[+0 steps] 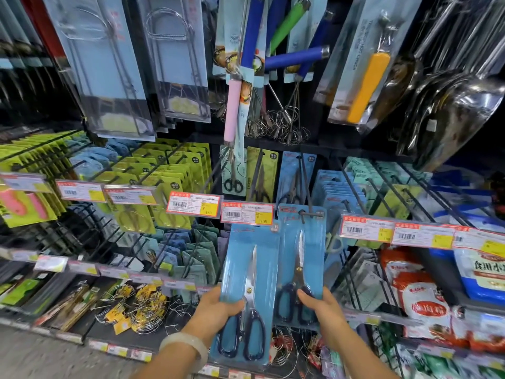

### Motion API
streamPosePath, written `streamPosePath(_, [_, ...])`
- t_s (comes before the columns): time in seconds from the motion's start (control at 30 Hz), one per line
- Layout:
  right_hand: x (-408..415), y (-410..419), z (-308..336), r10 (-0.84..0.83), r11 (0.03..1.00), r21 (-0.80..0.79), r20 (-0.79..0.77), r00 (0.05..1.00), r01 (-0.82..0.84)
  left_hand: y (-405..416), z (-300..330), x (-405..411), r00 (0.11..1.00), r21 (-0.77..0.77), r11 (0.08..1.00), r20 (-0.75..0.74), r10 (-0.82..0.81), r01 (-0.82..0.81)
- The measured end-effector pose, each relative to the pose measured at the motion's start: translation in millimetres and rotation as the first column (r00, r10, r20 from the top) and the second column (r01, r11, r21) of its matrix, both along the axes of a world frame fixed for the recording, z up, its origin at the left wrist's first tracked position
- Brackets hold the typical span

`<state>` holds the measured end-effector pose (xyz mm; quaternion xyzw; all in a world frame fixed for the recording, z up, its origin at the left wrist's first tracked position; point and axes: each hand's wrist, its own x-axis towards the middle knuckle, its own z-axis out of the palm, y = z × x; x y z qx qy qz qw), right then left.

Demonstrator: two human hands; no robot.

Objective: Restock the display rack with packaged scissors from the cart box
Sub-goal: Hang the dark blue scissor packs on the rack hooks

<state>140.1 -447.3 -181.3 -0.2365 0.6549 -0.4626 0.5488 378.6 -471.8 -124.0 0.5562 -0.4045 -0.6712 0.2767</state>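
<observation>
Item 1, nearest: my left hand (218, 306), curled round the lower left edge of a blue scissors pack (247, 294), thumb laid across the front near the pivot. A pale bangle (188, 348) sits on that wrist. The pack is a flat card backing under a clear moulded blister; inside are steel blades with dark looped handles. I judge it light but bottom-heavy, stiff along its length, the plastic glossy and apt to slide, so an edge grip low down by the handles suits it.

Item 2: my right hand (322, 305), pinching the lower right edge of a second scissors pack (302, 258) of the same make. Its hang-hole is at the tip of a black wire peg (310, 198); whether it is fully threaded on I cannot tell. The hole in thin card looks like the weak point, so I would steer from below without twisting.

Item 3, behind: price tags (247, 213), white with red borders and yellow patches, in clear holders on the peg ends.

Item 4, further back: rows of green and blue carded goods on pegs; above, wire whisks (278, 124) with coloured handles.

The cart box is not in view.
</observation>
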Motion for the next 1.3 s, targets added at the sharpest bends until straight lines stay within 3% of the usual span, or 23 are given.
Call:
streamPosePath(0.2, [-1.2, -23.2, 7.1, -0.011, 0.997, 0.072, -0.004, 1.000, 0.011, -0.3, -4.1, 1.3, 1.000, -0.011, 1.000, 0.018, 0.008, -0.008])
streamPosePath(0.43, [-6.3, -31.0, 16.4, 0.002, 0.980, 0.191, -0.300, 0.954, 0.059, -0.6, -9.4, -5.5, 0.999, -0.007, 1.000, 0.022, 0.024, -0.024])
streamPosePath(0.5, [-2.6, -20.8, 31.1, 0.098, 0.986, 0.157, -0.222, 0.970, -0.064, 0.4, -9.7, -10.9, 1.000, -0.014, 1.000, 0.014, 0.000, 0.000])
streamPosePath(0.57, [4.7, -9.8, 44.7, 0.213, 0.973, 0.085, 0.038, 0.976, -0.216, 1.9, -9.3, -17.7, 1.000, -0.024, 1.000, 0.009, -0.008, 0.008])
streamPosePath(0.6, [8.8, -5.3, 51.8, 0.276, 0.958, 0.054, 0.090, 0.957, -0.281, 3.4, -8.8, -21.2, 1.000, -0.028, 1.000, 0.004, -0.010, 0.010])
streamPosePath(0.7, [23.1, 4.5, 61.5, 0.383, 0.924, -0.021, 0.013, 0.924, -0.383, 6.1, -11.7, -31.0, 1.000, -0.032, 0.999, -0.023, 0.006, -0.006])
streamPosePath(0.8, [29.7, 9.8, 55.3, 0.324, 0.937, -0.082, -0.170, 0.931, -0.341, 8.6, -12.4, -38.8, 0.997, -0.028, 0.999, -0.066, 0.025, -0.027])
streamPosePath(0.9, [29.7, 14.3, 50.9, 0.249, 0.947, -0.142, -0.241, 0.938, -0.288, 7.7, -14.1, -46.1, 0.999, -0.084, 0.996, -0.038, 0.005, -0.008])
streamPosePath(1.1, [11.0, 21.1, 52.2, 0.091, 0.971, -0.198, -0.197, 0.976, -0.130, 1.7, -2.9, -71.3, 0.996, -0.147, 0.987, 0.065, -0.060, 0.069])
streamPosePath(1.3, [-1.9, 18.0, 59.0, 0.098, 0.971, -0.195, -0.198, 0.975, -0.137, -0.6, -2.7, -88.2, 0.996, -0.148, 0.987, 0.074, -0.048, 0.059])
